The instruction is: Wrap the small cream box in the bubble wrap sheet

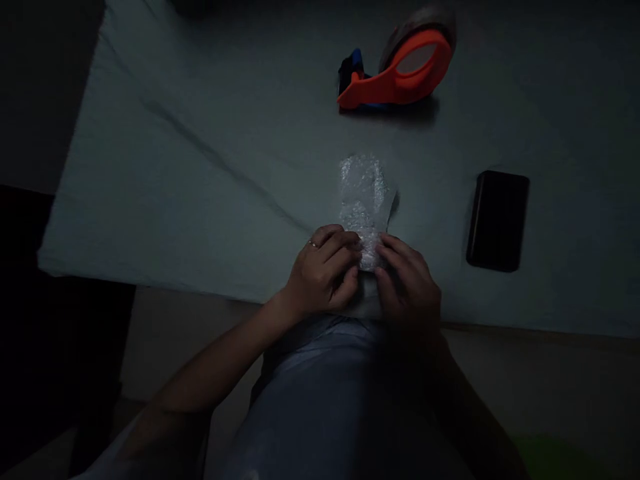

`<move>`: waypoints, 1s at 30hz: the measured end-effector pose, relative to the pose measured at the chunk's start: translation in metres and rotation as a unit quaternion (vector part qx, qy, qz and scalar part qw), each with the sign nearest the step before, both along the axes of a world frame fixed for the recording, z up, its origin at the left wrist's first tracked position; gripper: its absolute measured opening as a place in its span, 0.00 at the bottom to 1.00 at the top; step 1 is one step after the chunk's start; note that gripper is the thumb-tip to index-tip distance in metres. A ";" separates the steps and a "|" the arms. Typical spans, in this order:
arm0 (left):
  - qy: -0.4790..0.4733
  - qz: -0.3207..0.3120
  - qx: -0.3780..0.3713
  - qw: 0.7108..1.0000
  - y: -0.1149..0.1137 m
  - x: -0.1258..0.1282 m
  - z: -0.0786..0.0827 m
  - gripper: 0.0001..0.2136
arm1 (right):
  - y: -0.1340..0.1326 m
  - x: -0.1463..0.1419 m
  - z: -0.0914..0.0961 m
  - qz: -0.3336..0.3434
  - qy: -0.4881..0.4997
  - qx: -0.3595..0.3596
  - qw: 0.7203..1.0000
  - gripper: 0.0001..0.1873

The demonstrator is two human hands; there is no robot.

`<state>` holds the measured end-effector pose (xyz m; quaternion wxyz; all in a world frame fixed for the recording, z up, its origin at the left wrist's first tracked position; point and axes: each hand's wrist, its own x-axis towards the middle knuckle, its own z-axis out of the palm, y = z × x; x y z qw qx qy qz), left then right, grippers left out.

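A piece of clear, shiny bubble wrap (361, 190) lies on the pale cloth of the table, close to its front edge. My left hand (327, 270) grips its near left side with bent fingers; a ring shows on one finger. On the near right side, my right hand (407, 280) pinches the wrap between thumb and fingers. A loose flap sticks up along the wrap's right edge. Whether anything is inside the wrap I cannot tell in this dim light.
An orange tape dispenser (417, 83) with a roll of tape stands farther back on the table (200, 220). A black rectangular object (498, 221), perhaps a phone or power bank, lies to the right of my right hand. The table's front edge runs just before my body.
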<state>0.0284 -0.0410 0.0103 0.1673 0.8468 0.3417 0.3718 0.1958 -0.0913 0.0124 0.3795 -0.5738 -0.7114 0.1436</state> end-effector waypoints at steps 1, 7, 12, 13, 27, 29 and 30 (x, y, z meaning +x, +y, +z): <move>-0.005 0.009 -0.018 1.000 -0.001 0.001 0.002 0.05 | 0.000 -0.002 -0.001 -0.001 -0.005 0.011 1.000 0.17; -0.028 0.040 -0.049 0.998 0.001 0.008 0.002 0.04 | -0.001 -0.008 -0.004 0.022 -0.077 0.047 0.996 0.18; -0.037 0.014 -0.052 0.998 0.014 0.007 -0.007 0.12 | 0.001 -0.004 -0.004 0.037 -0.092 0.049 0.994 0.18; -0.038 0.004 -0.060 0.997 0.016 0.007 -0.008 0.12 | 0.001 -0.003 -0.004 0.039 -0.093 0.049 0.994 0.18; -0.015 -0.085 -0.169 0.982 0.039 0.005 -0.009 0.20 | 0.008 -0.003 0.002 0.057 -0.146 0.020 0.987 0.16; -0.055 -0.058 -0.184 0.980 0.038 0.007 -0.011 0.16 | 0.011 -0.002 0.004 0.065 -0.158 0.006 0.985 0.15; -0.068 -0.041 -0.190 0.979 0.038 0.009 -0.011 0.15 | 0.013 -0.001 0.005 0.072 -0.162 0.003 0.984 0.15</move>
